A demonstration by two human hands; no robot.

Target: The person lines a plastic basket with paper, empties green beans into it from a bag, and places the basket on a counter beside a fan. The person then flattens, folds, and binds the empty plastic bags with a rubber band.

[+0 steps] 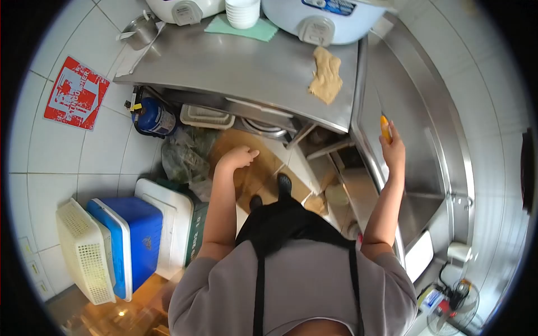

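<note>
My right hand (394, 147) is closed around the orange handle of a knife (385, 127) over the steel counter on the right. Its thin blade points away from me and is hard to make out against the metal. My left hand (240, 158) hangs in the air in front of the lower shelf, holding nothing, its fingers loosely bent and apart. A crumpled tan cloth (325, 76) lies on the steel worktop (224, 64), ahead and to the left of the knife.
Large white cookers (330, 19) stand at the worktop's back, beside stacked white bowls (242, 12) on a green cloth. Below left are a blue fire extinguisher (156, 116), plastic bags (188, 159) and a blue cooler box (137, 238). A fan (459, 305) sits at lower right.
</note>
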